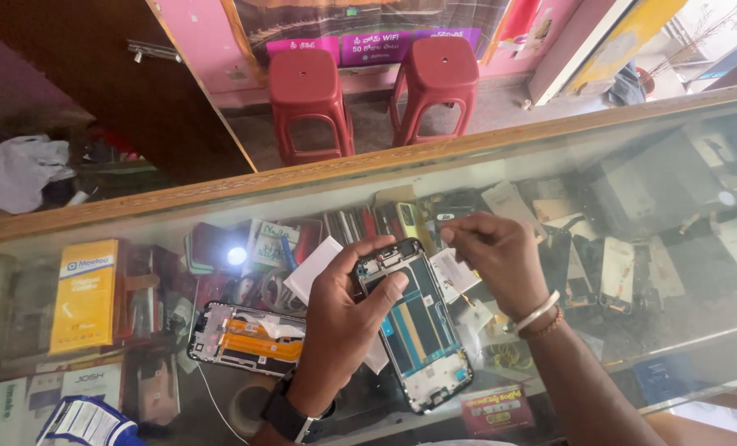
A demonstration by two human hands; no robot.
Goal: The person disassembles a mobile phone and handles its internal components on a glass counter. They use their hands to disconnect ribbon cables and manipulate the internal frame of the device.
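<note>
My left hand (pixel 344 318) grips an opened phone frame (pixel 418 330), black-edged with blue and yellowish inner parts, holding it by its left side with the thumb across its upper part. The frame is tilted above the glass counter. My right hand (pixel 501 256) hovers just right of the frame's top end, fingers pinched together; whether something tiny sits between them I cannot tell. A second opened phone body (pixel 249 337) with an orange flex strip lies on the glass to the left of my left hand.
The glass counter (pixel 674 347) shows several phone parts and boxes underneath, including a yellow box (pixel 85 295). A wooden rail (pixel 220 188) edges the counter's far side. Two red plastic stools (pixel 306 103) (pixel 435 87) stand on the floor beyond.
</note>
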